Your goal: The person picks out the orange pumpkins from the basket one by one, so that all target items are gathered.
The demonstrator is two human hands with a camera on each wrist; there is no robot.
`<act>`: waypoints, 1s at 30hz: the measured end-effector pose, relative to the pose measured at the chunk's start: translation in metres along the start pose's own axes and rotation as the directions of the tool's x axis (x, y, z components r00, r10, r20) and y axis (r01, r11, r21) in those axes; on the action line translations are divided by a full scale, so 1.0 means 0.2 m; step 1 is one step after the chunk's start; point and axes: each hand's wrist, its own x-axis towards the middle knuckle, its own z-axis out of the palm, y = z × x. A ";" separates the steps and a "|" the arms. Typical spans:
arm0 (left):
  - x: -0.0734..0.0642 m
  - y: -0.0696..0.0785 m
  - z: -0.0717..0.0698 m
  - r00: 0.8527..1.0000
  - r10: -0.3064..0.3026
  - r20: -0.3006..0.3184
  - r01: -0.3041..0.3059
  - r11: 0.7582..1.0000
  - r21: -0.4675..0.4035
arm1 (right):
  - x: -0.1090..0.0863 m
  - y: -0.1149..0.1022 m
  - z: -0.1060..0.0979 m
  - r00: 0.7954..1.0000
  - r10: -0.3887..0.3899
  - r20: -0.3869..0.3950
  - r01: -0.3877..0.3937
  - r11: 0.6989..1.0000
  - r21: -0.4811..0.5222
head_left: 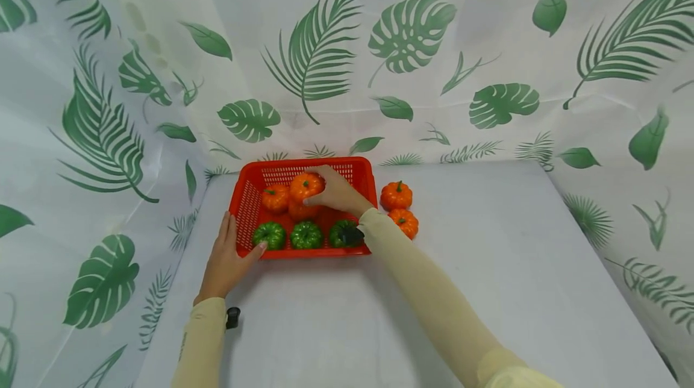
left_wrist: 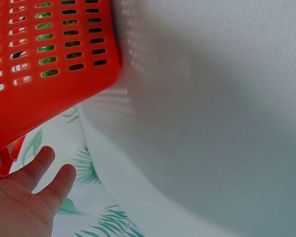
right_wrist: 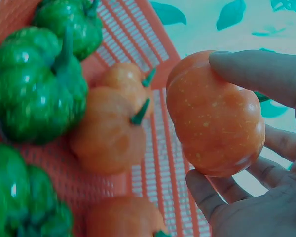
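A red plastic basket (head_left: 320, 253) with slotted walls stands on the white table. My right hand (head_left: 338, 192) grips a small orange pumpkin (right_wrist: 214, 116) between thumb and fingers, over the back part of the basket. Below it, other orange pumpkins (head_left: 275, 199) with green stems lie inside. Three green pumpkins (head_left: 306, 235) line the basket's front side; my right wrist partly covers the rightmost. At the basket's front left corner is my left hand (head_left: 228, 264), its thumb at the front rim and its fingers along the left side. The left wrist view shows straight fingers (left_wrist: 59, 190) beside the red wall.
Two more orange pumpkins (head_left: 396, 195) sit on the table just right of the basket, the nearer one partly behind my right sleeve. A white curtain (head_left: 336, 68) with green leaf prints rises behind the table (head_left: 488, 255) and along both sides.
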 end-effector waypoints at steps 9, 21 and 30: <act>0.00 0.01 0.00 1.000 -0.027 0.016 0.027 1.000 0.005 | -0.09 0.06 -0.17 0.997 0.038 -0.064 -0.038 0.999 0.002; -0.01 0.02 -0.01 0.999 -0.030 0.025 0.030 1.000 -0.006 | -0.21 0.12 -0.34 0.987 0.090 -0.134 -0.076 0.992 0.105; -0.01 0.02 -0.01 1.000 -0.018 0.022 0.019 1.000 -0.014 | -0.30 0.21 -0.47 0.979 0.103 -0.175 -0.096 0.994 0.050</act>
